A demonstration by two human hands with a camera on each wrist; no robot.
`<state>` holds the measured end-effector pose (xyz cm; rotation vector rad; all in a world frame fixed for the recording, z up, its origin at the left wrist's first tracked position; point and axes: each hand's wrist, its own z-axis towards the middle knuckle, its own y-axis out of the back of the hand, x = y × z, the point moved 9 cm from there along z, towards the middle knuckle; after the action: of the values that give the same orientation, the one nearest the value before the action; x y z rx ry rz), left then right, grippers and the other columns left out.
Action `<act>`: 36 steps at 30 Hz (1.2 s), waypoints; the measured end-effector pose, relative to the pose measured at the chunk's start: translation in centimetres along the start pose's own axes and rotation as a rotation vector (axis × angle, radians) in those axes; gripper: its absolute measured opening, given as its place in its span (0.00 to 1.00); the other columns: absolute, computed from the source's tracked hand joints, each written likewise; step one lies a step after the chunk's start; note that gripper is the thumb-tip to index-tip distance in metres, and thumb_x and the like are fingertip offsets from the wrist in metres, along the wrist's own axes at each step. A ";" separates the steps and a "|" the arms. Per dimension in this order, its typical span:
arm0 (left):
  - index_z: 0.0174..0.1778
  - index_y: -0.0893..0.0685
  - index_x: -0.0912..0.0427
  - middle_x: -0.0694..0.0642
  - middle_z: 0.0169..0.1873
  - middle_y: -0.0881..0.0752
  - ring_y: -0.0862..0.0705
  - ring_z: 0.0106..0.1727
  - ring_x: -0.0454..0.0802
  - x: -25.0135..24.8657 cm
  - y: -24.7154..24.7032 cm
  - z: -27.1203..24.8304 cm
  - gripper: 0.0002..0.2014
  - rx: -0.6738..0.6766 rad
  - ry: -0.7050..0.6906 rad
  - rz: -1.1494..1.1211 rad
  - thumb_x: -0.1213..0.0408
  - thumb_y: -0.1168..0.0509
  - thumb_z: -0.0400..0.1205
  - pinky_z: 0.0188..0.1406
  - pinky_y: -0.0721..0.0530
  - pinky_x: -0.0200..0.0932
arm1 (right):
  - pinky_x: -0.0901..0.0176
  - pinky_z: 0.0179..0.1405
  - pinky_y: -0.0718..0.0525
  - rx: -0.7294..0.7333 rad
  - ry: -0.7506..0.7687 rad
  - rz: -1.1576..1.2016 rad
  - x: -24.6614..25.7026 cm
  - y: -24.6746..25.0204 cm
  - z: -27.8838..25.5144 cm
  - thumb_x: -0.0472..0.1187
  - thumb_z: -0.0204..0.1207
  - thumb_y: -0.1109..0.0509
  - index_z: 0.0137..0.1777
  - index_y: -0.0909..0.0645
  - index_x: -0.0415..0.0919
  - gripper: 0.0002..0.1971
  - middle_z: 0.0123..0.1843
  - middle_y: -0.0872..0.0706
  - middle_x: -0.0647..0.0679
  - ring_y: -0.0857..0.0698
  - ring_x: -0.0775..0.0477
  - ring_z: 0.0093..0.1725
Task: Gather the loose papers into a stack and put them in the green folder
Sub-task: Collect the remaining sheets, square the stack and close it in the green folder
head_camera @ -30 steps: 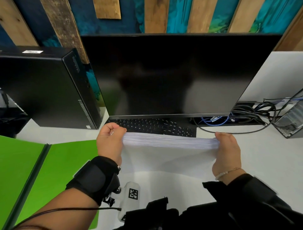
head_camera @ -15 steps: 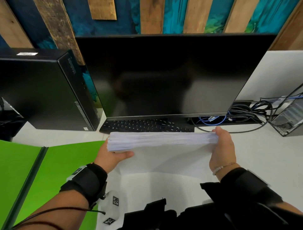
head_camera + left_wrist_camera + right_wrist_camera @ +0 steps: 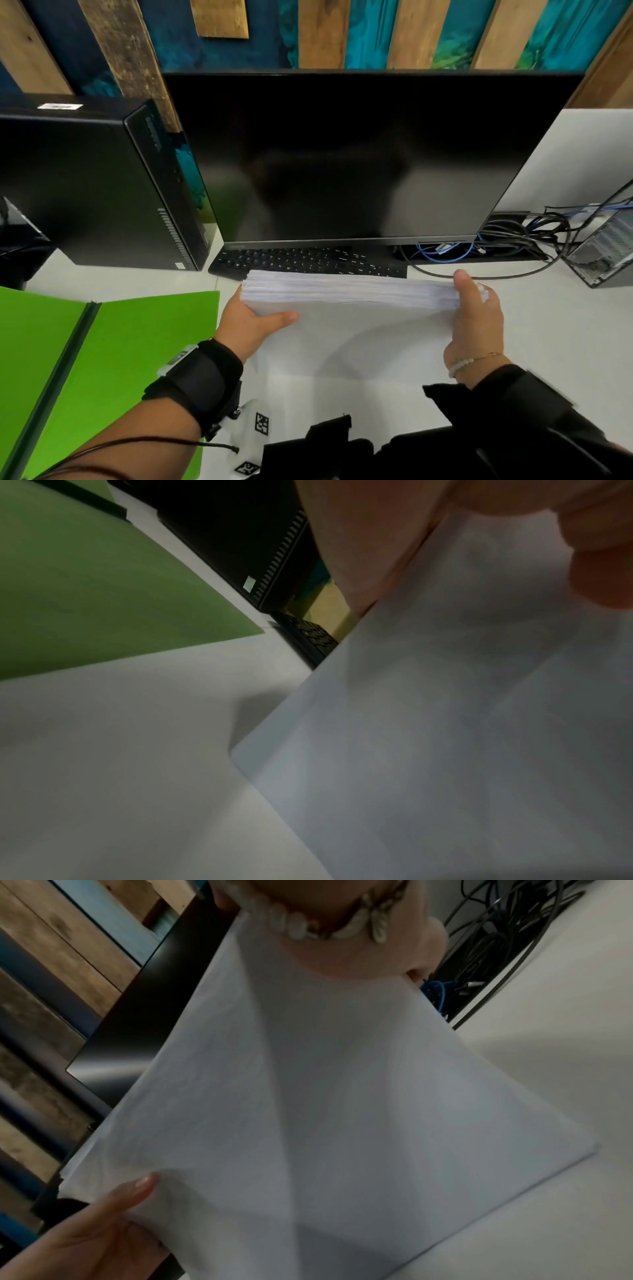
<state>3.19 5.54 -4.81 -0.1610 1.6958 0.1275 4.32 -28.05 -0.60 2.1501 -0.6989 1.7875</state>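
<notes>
A thick stack of white papers (image 3: 349, 291) stands nearly upright on its lower edge on the white desk, in front of the keyboard. My left hand (image 3: 253, 318) holds its left end, thumb across the near face. My right hand (image 3: 476, 308) grips the right end, thumb on top. In the left wrist view the papers (image 3: 462, 737) fill the right half under my fingers. The right wrist view shows the sheet face (image 3: 325, 1096) with my left thumb at its far corner. The green folder (image 3: 102, 370) lies open and flat at the left, apart from the stack.
A black monitor (image 3: 359, 154) stands right behind the stack, with a black keyboard (image 3: 308, 262) under it. A black computer tower (image 3: 96, 185) is at the back left. Tangled cables (image 3: 513, 240) and a grey case (image 3: 606, 250) sit at the right.
The left hand has shifted from gripping the top of the stack's left end to holding it lower, thumb on the near face. The stack has moved slightly left and stands straighter.
</notes>
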 end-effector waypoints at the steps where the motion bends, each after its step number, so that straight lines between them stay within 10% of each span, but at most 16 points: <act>1: 0.61 0.17 0.63 0.56 0.53 0.10 0.11 0.55 0.50 -0.1 0.0 0.0 0.40 -0.004 -0.004 -0.003 0.61 0.17 0.51 0.58 0.15 0.47 | 0.59 0.38 0.28 0.007 0.014 0.013 0.0 -0.1 0.0 0.59 0.59 0.31 0.48 0.26 0.45 0.23 0.37 0.27 0.53 0.27 0.53 0.37; 8: 0.51 0.12 0.57 0.54 0.48 0.08 0.11 0.53 0.50 -0.5 0.1 0.0 0.25 0.018 0.005 0.011 0.74 0.20 0.59 0.59 0.16 0.47 | 0.53 0.55 0.27 0.005 0.237 -0.023 3.3 0.1 -0.7 0.57 0.62 0.30 0.50 0.28 0.54 0.19 0.50 0.25 0.52 0.26 0.56 0.47; 12: 0.51 0.12 0.56 0.54 0.49 0.08 0.11 0.54 0.51 -0.4 0.0 -0.1 0.23 0.033 0.012 -0.007 0.76 0.21 0.62 0.55 0.14 0.39 | 0.40 0.68 0.31 0.150 0.955 -0.737 9.3 -4.2 -5.7 0.63 0.58 0.32 0.62 0.26 0.49 0.33 0.60 0.22 0.50 0.25 0.46 0.66; 15: 0.51 0.13 0.57 0.52 0.47 0.08 0.10 0.51 0.47 -1.1 -0.5 -0.4 0.22 0.027 -0.015 0.001 0.78 0.22 0.63 0.55 0.14 0.39 | 0.31 0.73 0.43 0.489 1.177 -1.323 7.0 -10.5 -9.4 0.72 0.49 0.33 0.68 0.28 0.52 0.46 0.69 0.22 0.54 0.34 0.46 0.78; 18: 0.51 0.13 0.60 0.49 0.41 0.08 0.11 0.43 0.37 -3.9 -2.0 -0.9 0.20 0.028 -0.103 0.084 0.79 0.23 0.64 0.45 0.16 0.29 | 0.32 0.76 0.50 0.697 1.052 -1.612 4.2 -13.8 -9.6 0.61 0.60 0.26 0.74 0.33 0.52 0.41 0.71 0.23 0.54 0.33 0.46 0.79; 21: 0.44 0.14 0.54 0.43 0.36 0.10 0.14 0.37 0.31 -7.2 -3.2 -1.1 0.19 0.016 -0.215 0.130 0.79 0.23 0.64 0.39 0.18 0.25 | 0.52 0.62 0.29 0.667 1.055 -1.530 5.9 -15.0 -9.1 0.47 0.74 0.35 0.62 0.27 0.51 0.16 0.57 0.15 0.52 0.18 0.44 0.61; 24: 0.41 0.18 0.42 0.41 0.38 0.13 0.15 0.39 0.32 -9.8 -3.0 -0.8 0.20 -0.014 -0.304 0.239 0.70 0.20 0.64 0.40 0.17 0.28 | 0.57 0.43 0.26 0.637 0.970 -1.337 8.6 -14.4 -8.2 0.50 0.73 0.30 0.54 0.20 0.50 0.12 0.47 0.14 0.49 0.16 0.42 0.51; 28: 0.38 0.22 0.40 0.42 0.39 0.16 0.17 0.42 0.39 -10.0 0.2 0.6 0.19 -0.094 -0.253 0.470 0.53 0.18 0.60 0.43 0.17 0.40 | 0.56 0.44 0.20 0.616 0.758 -0.899 11.8 -11.5 -5.7 0.41 0.66 0.21 0.46 0.16 0.46 0.10 0.39 0.14 0.49 0.16 0.46 0.42; 33: 0.56 0.20 0.57 0.54 0.46 0.11 0.13 0.52 0.62 -7.7 2.4 1.4 0.36 -0.038 -0.153 -0.047 0.61 0.16 0.52 0.48 0.13 0.49 | 0.52 0.47 0.12 0.693 0.454 -0.378 10.5 -8.4 -2.8 0.42 0.57 0.16 0.45 0.14 0.51 0.16 0.46 0.09 0.48 0.11 0.46 0.46; 36: 0.61 0.22 0.55 0.51 0.53 0.11 0.13 0.56 0.51 -7.5 -0.8 0.6 0.43 0.114 -0.124 -0.232 0.54 0.15 0.49 0.46 0.14 0.40 | 0.54 0.43 0.12 0.722 0.338 -0.116 8.7 -7.8 -2.1 0.48 0.49 0.15 0.50 0.14 0.47 0.26 0.49 0.08 0.48 0.09 0.47 0.47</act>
<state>4.91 5.08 2.56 -0.2582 1.5448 -0.1297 7.73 -22.08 9.12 2.0956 0.1904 2.5098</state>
